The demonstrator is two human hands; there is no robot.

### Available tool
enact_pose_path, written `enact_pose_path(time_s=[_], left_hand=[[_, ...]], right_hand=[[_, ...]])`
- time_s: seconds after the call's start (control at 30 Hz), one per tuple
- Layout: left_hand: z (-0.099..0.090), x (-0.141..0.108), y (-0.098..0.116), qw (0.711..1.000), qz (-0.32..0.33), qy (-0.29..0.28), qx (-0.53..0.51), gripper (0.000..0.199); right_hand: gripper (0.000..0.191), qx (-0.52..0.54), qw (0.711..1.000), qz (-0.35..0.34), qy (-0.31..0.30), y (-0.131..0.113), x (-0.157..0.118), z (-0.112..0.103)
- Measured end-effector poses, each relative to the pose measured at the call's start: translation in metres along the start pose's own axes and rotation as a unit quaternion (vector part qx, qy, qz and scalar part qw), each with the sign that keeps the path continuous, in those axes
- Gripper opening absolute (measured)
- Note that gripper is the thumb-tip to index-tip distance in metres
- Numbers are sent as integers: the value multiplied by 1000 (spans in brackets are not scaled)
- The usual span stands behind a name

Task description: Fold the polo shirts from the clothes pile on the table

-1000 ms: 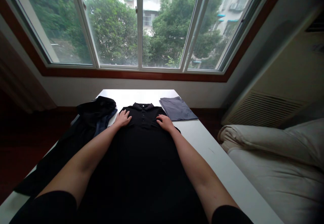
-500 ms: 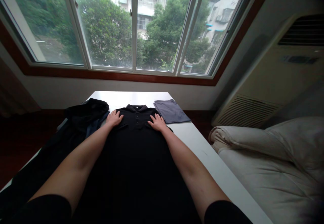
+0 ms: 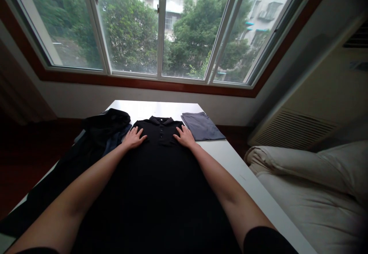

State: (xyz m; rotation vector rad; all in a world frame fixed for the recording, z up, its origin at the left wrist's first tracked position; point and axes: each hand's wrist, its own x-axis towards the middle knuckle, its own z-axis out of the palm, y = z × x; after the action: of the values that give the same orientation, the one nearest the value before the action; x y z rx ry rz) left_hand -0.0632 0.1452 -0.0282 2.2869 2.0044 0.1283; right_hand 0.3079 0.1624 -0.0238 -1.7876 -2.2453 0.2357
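Note:
A black polo shirt [image 3: 161,139] lies spread on the white table, its collar toward the window and its buttons facing up. My left hand [image 3: 133,137] rests on its left shoulder area with the fingers spread. On the right shoulder area my right hand [image 3: 184,136] lies flat, fingers apart. Neither hand grips anything. A folded grey garment [image 3: 202,126] is just beyond my right hand, beside the shirt. The lower part of the shirt blends with my own black clothing, so its hem cannot be told.
Dark clothes [image 3: 97,131] are heaped along the left side of the white table [image 3: 238,169]. A beige sofa [image 3: 310,185] stands to the right. Behind the table are a wall and a window [image 3: 161,35]; an air conditioner [image 3: 299,127] is at the right.
The camera view has shifted, so the scene sits a little further right. My left hand has moved slightly inward and down on the shirt; my right hand stays near the other shoulder.

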Motion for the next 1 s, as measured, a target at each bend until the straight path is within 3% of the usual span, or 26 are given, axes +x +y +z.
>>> enact_pose_path(time_s=[0.17,0.37,0.43,0.57,0.67,0.77,0.9,1.0], left_hand=[[-12,2,6,1000,-5,-3,-7,83],[-17,-30,27,993,80,87,6,63],[-13,-41,35,993,98,69,3,64],[-11,-54,52,998,64,12,-5,71],[-22,-69,78,995,89,33,-7,68],[-37,-106,126,972,227,50,-33,54],[-43,-183,206,861,502,-10,-74,37],[-35,-237,255,799,597,-5,-70,38]], right_hand=[[69,19,999,9,-28,-2,10,0],[49,54,993,-74,70,17,-13,-19],[49,47,992,-100,57,26,-30,-20],[53,31,991,-129,0,35,-52,-16],[51,47,994,-95,5,34,-48,-18],[40,61,996,-56,33,34,-31,-27],[31,62,997,-23,38,39,-3,-36],[32,66,997,1,28,42,18,-38]])
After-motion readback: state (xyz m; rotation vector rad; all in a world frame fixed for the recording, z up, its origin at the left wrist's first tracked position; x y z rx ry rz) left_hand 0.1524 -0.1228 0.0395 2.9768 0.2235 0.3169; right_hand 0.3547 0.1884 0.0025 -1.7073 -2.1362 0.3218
